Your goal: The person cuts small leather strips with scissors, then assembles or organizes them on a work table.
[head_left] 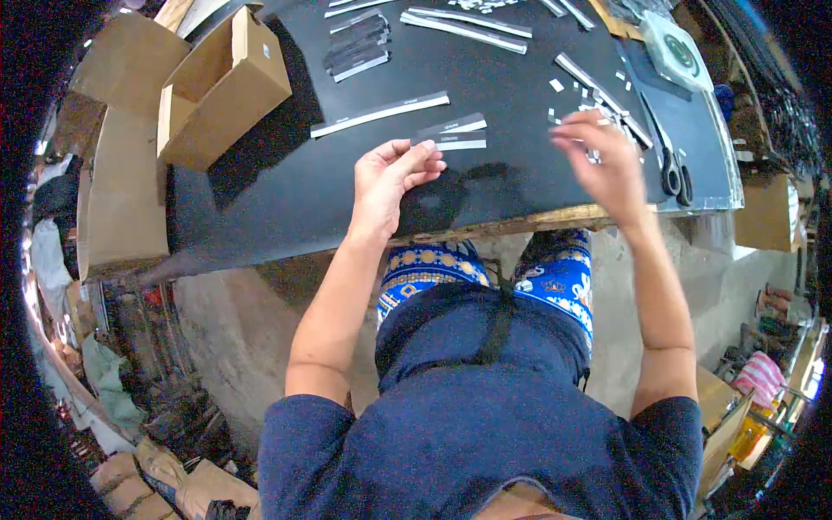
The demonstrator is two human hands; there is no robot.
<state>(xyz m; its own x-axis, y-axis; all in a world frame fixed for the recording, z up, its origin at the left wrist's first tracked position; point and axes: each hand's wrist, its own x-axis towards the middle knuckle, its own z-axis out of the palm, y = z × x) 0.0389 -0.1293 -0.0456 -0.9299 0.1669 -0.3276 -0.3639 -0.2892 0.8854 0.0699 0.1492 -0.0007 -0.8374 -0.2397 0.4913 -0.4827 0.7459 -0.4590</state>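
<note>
My left hand (394, 182) pinches a short black-and-white label strip (464, 142) with small print between thumb and fingers. A second short label strip (464, 123) lies just behind it at an angle. To the right, my right hand (607, 165) hovers over the table, slightly blurred, its fingers bent and apart with nothing visible in them. Beneath and around it are small white pieces (556, 85) and a long black-and-white strip (598, 89); the hand hides some pieces. A longer printed strip (381, 115) lies to the left of the short ones.
Black-handled scissors (671, 173) lie at the table's right side. An open cardboard box (227, 95) stands at left. Farther back are a stack of dark strips (357, 48), more long strips (468, 28) and a clear plastic package (676, 48). The dark table's (286, 199) front edge is near my waist.
</note>
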